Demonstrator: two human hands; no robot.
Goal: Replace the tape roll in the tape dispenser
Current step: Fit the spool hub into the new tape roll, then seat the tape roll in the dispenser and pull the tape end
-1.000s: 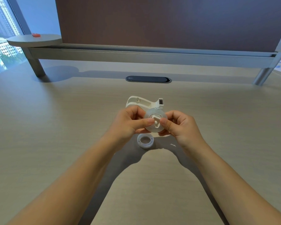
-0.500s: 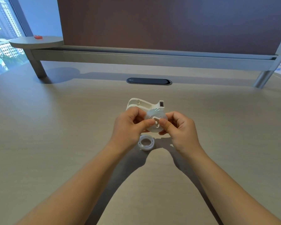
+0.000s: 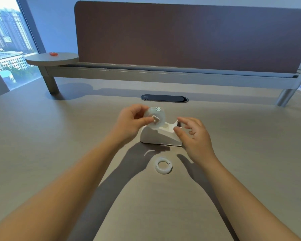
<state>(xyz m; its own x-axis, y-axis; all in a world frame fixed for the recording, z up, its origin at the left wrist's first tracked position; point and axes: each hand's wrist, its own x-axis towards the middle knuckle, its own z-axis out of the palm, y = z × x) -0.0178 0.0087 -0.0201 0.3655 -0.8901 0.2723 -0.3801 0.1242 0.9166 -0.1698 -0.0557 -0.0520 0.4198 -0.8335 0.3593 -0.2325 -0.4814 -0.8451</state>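
Pale wood-grain table (image 3: 59,153) carries a white tape dispenser (image 3: 161,137). Left of and above the dispenser, the left hand (image 3: 130,121) pinches a clear tape roll (image 3: 154,119) with its hub fitted. Just nearer than the dispenser lies an empty white core ring (image 3: 163,165). At the dispenser's right end, the right hand (image 3: 192,134) hovers, fingers loosely spread.

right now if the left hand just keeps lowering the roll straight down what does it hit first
Most likely the tape dispenser: the left hand holds the tape roll just above its open cradle, so the roll should meet the dispenser before the desk. Depth is hard to judge from one view.
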